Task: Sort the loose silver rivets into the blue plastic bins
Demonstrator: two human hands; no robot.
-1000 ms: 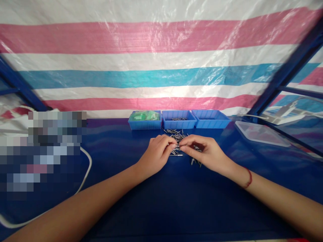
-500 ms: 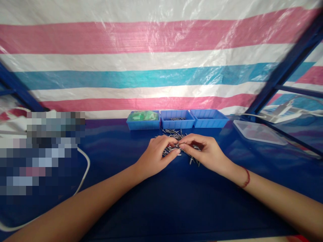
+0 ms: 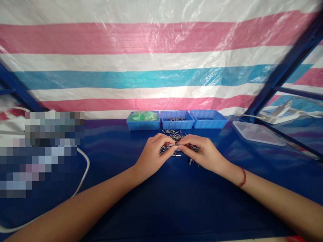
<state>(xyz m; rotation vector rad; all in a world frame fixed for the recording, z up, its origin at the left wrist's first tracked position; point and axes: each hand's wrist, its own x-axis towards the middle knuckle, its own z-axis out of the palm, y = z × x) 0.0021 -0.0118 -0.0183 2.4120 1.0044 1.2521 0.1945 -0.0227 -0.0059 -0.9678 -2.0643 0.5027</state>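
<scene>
A pile of thin metal pins or rivets (image 3: 176, 135) lies on the blue table, partly hidden by both hands. My left hand (image 3: 156, 152) is over the left side of the pile, thumb and fingers pinched on a small metal piece. From the right, my right hand (image 3: 203, 150) meets it, its thumb and forefinger closed at the same spot; what they grip is too small to make out. The fingertips of both hands nearly touch. A few pins lie below my right hand.
Behind the pile stand three blue bins: the left one (image 3: 143, 125) holds green packets, the middle one (image 3: 177, 124) metal pins, and the right one (image 3: 210, 123). A clear lid (image 3: 258, 133) lies right; a white cable (image 3: 85, 171) runs left.
Both hands have shifted slightly left, and the left fingertips have drawn closer together in a pinch. Some pins by the left thumb are more exposed.
</scene>
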